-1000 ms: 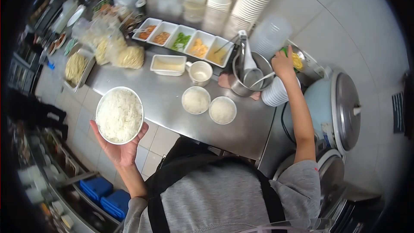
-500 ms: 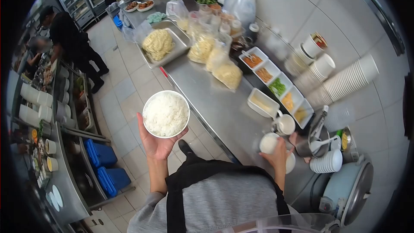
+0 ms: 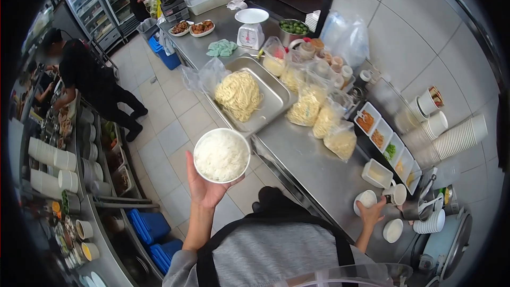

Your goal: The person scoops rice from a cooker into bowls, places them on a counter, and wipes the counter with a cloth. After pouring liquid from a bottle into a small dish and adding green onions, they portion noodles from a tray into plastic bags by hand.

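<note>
On my left hand (image 3: 207, 188) rests a white bowl heaped with rice (image 3: 222, 155), my fingers and palm under and beside it. My right hand (image 3: 372, 212) is at the counter, its fingers around the side of a smaller bowl of rice (image 3: 366, 201). Another rice bowl (image 3: 393, 230) stands just right of that hand. A white mug (image 3: 396, 194) and a rectangular white dish (image 3: 377, 174) are close behind my right hand.
A metal tray (image 3: 276, 93) holds noodles (image 3: 238, 95). Bagged noodles (image 3: 308, 105), a scale (image 3: 251, 34) and a topping tray (image 3: 388, 146) stand on the steel counter (image 3: 297, 154). Stacked cups (image 3: 457, 135) line the wall. A co-worker (image 3: 87, 69) stands at the left counter.
The view has shifted, so the counter appears farther right and lower. My left hand still holds its bowl. My right hand stays at the small bowl, with the other rice bowl now more exposed.
</note>
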### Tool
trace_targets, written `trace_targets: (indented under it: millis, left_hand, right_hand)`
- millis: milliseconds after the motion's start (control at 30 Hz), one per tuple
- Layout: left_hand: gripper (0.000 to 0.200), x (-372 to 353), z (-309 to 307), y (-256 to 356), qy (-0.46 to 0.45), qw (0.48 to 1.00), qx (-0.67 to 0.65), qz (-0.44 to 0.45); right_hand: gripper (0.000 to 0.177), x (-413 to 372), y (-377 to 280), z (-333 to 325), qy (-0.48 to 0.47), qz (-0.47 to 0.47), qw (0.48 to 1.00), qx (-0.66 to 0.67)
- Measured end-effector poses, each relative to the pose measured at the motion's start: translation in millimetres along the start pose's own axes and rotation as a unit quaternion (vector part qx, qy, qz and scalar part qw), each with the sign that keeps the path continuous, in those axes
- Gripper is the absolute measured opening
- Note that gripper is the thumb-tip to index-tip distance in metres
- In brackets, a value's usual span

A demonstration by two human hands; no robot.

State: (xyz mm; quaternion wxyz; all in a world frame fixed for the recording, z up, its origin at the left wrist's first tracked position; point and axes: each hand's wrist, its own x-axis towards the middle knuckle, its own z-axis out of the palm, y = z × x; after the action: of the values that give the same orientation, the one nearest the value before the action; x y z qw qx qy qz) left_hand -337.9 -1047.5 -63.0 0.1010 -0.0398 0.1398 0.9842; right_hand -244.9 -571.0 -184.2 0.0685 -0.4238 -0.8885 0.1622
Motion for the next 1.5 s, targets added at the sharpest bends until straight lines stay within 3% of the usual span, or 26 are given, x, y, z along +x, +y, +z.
trace_targets:
  millis: [100, 200, 233, 333, 433, 567, 800, 933, 1067, 1200, 1267, 1333, 1500]
  left_hand:
    - [0.082, 49.1, -1.1, 39.3, -0.054, 0.998, -0.010, -0.035]
    - [0.082, 100.2, 4.3, 77.7, -0.094, 0.994, -0.037, -0.051]
    - [0.082, 118.0, 3.5, 92.2, -0.109, 0.993, 0.023, -0.046]
    - [0.082, 169.2, 7.6, 132.2, -0.144, 0.988, -0.008, -0.061]
    - [0.081, 214.0, 10.9, 171.9, -0.152, 0.987, 0.033, -0.050]
    - [0.078, 265.5, -5.3, 219.7, -0.105, 0.991, 0.024, -0.082]
    - [0.068, 384.5, -34.4, 289.5, -0.059, 0.983, 0.089, -0.146]
    - [0.064, 486.5, -35.1, 329.3, -0.088, 0.966, 0.122, -0.209]
    - [0.064, 603.8, -29.8, 370.5, -0.108, 0.936, 0.237, -0.238]
    - [0.064, 719.6, -31.4, 392.5, -0.100, 0.912, 0.301, -0.259]
    - [0.064, 778.3, -35.3, 393.2, -0.101, 0.902, 0.330, -0.258]
    - [0.065, 839.3, -45.9, 385.1, -0.093, 0.899, 0.338, -0.263]
    - [0.067, 974.7, -76.4, 341.8, -0.076, 0.899, 0.323, -0.287]
  right_hand:
    - [0.111, 2.2, -32.3, 3.7, -0.056, 0.065, 0.996, 0.024]
    - [0.110, -10.2, -82.7, -4.9, -0.018, 0.037, 0.999, 0.022]
    - [0.109, -15.0, -104.3, -12.2, 0.007, 0.021, 1.000, 0.006]
    - [0.107, -23.6, -179.1, -45.7, 0.006, 0.043, 0.999, 0.010]
    - [0.099, -30.0, -259.7, -62.9, 0.112, 0.024, 0.993, -0.014]
    - [0.097, -17.0, -333.8, -70.4, 0.170, -0.087, 0.981, 0.029]
    - [0.099, 12.6, -489.8, -59.9, 0.176, -0.272, 0.944, 0.065]
    - [0.099, 43.5, -592.7, -32.6, 0.130, -0.339, 0.928, 0.084]
    - [0.100, 80.1, -706.2, 8.7, 0.044, -0.304, 0.940, 0.150]
    - [0.101, 143.5, -803.5, 61.7, -0.005, -0.334, 0.938, 0.093]
    - [0.100, 177.8, -847.9, 90.5, -0.020, -0.314, 0.948, 0.052]
    - [0.099, 233.4, -875.5, 136.7, -0.045, -0.312, 0.944, 0.098]
    - [0.103, 316.3, -953.1, 219.2, -0.068, -0.160, 0.985, -0.020]
